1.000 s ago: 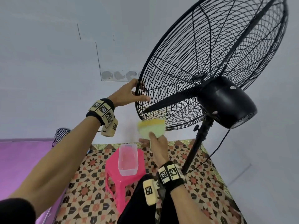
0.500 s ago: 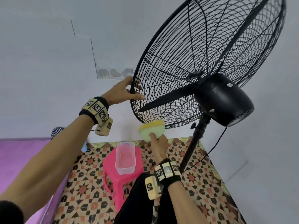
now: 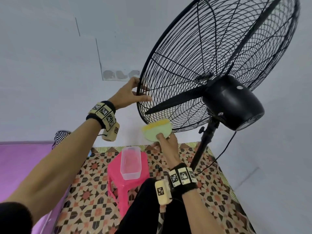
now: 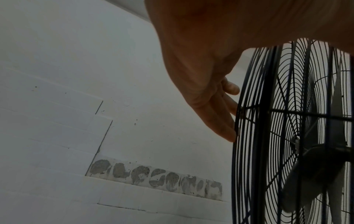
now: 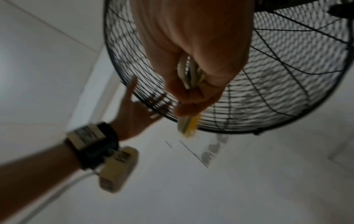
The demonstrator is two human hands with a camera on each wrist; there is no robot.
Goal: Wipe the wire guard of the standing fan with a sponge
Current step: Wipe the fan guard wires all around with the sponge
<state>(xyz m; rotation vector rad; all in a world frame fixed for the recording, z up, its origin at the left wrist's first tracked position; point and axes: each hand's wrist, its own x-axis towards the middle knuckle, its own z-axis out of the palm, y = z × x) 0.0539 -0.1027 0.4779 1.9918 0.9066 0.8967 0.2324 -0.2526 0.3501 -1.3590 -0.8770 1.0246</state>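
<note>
The head view is bright and evenly lit, with soft daylight on the pale wall [image 3: 50, 65] and only faint shadows. Its wide lens bends the fan guard [image 3: 219, 48] and stretches the forearms at the edges. Both wrist views are dim and greyish. In the left wrist view the left hand [image 4: 201, 75] is a dark, shaded mass up close. The right wrist view is smeared by motion blur, most on the wrist strap [image 5: 91, 144].
</note>
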